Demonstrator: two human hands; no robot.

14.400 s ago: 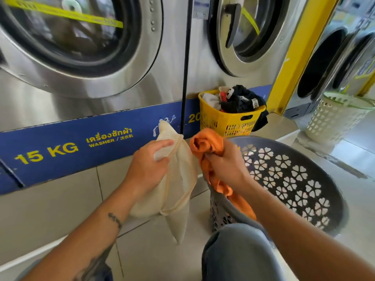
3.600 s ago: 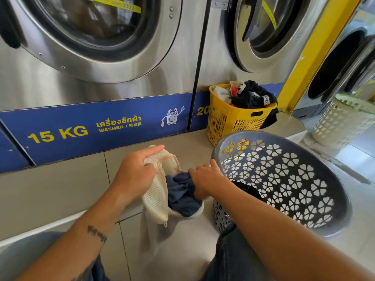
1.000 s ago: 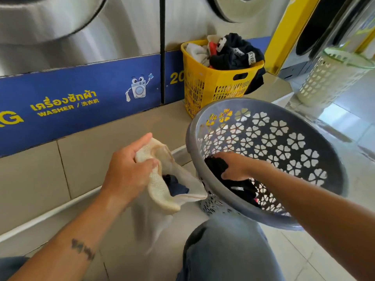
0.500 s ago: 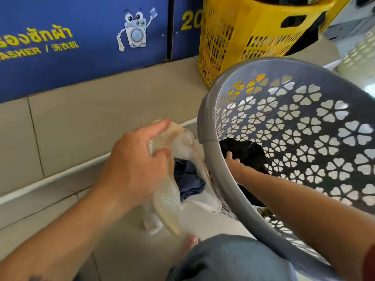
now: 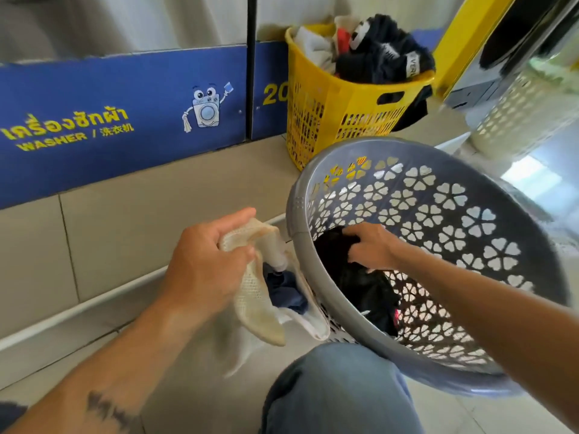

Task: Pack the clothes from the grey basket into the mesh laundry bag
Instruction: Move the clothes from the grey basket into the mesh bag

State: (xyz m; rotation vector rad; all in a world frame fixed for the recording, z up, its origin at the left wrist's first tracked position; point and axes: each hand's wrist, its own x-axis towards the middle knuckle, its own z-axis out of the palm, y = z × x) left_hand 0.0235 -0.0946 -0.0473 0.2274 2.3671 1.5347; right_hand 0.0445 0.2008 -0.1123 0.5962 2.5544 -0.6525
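Observation:
The grey basket point(image 5: 488, 195) with flower-shaped holes is tilted toward me at the right. Inside it lies a black garment point(image 5: 360, 286). My right hand point(image 5: 372, 245) is down in the basket with its fingers closed on the top of that black garment. To the left of the basket rim, my left hand point(image 5: 206, 264) grips the top edge of the cream mesh laundry bag point(image 5: 257, 302), holding its mouth apart. A dark blue piece of clothing point(image 5: 286, 292) shows inside the bag. The bag's lower part hangs down, blurred.
A yellow basket point(image 5: 344, 117) heaped with dark and white clothes stands on the tiled ledge behind. A white perforated basket point(image 5: 526, 114) is at the far right. Blue washer panels point(image 5: 125, 120) run along the back. My jeans-covered knee point(image 5: 338, 393) is below the grey basket.
The view has lifted and pulled back, so the yellow basket's load shows again. My right hand has closed on the black garment in the grey basket. My left hand still holds the bag.

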